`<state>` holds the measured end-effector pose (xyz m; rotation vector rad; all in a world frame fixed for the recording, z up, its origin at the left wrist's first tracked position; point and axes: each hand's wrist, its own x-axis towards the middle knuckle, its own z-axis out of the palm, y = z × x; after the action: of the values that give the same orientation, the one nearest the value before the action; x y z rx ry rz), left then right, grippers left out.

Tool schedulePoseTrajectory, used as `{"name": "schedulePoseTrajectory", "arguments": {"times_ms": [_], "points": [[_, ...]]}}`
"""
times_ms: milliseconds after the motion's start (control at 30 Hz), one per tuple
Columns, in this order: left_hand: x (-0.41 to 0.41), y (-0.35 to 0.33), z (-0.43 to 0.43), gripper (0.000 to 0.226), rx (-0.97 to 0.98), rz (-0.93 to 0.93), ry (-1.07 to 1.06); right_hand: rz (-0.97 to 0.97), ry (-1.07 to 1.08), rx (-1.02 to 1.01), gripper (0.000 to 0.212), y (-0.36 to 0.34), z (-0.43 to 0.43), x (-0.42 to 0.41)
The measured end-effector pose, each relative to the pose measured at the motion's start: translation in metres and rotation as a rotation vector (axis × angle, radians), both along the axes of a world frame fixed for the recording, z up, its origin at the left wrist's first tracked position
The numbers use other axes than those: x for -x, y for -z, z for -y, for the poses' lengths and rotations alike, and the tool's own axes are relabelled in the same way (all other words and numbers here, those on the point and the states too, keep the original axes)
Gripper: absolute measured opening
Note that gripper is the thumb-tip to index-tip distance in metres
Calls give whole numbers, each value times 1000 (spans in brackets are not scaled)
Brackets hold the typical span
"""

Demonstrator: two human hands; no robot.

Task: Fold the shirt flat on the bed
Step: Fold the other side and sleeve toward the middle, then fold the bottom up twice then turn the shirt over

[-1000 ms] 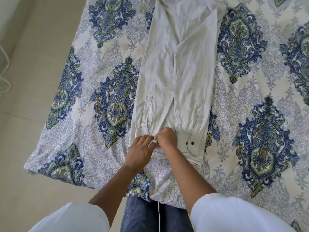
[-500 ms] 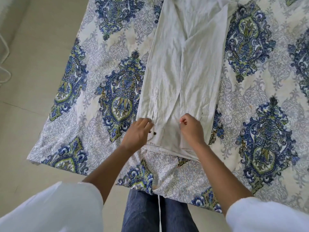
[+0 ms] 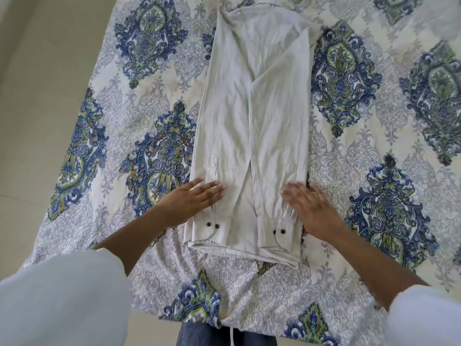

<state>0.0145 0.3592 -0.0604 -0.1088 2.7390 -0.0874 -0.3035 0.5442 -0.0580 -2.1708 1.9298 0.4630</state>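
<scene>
While the left hand (image 3: 197, 202) and right hand (image 3: 313, 211) press flat and open on the shirt (image 3: 249, 108), gripping nothing, even outward strokes should keep it smooth.

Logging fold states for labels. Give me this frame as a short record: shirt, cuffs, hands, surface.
shirt: pale shirt, sides folded in to a long strip, lying flat
cuffs: left cuff and right cuff at the near end, dark buttons showing
left hand: flat, fingers straight, on the shirt's left side
right hand: flat on the shirt's right edge, slightly blurred
surface: patterned bedspread
</scene>
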Motion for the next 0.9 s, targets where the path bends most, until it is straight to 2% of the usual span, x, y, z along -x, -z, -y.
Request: {"name": "schedulePoseTrajectory", "arguments": {"times_ms": [133,300,567,700,800,867,900], "points": [[-1,12,5,88,7,-31,39,-92,-168,-72,71,9,-12,11],[3,19,9,75,-18,-119,80,-96,-307,3,63,18,-18,18],[14,24,10,67,-161,-78,-12,-73,-275,47,59,28,-7,12],[22,23,23,72,-317,-73,-36,36,-233,-58,69,28,2,14],[34,10,28,56,-509,-60,-249,289,-87,-68,79,11,20,12],[56,-15,40,39,-715,37,-640,571,249,-230,74,-9,42,14],[66,-21,50,32,-812,54,-817,689,428,-352,63,-17,56,17]]}}
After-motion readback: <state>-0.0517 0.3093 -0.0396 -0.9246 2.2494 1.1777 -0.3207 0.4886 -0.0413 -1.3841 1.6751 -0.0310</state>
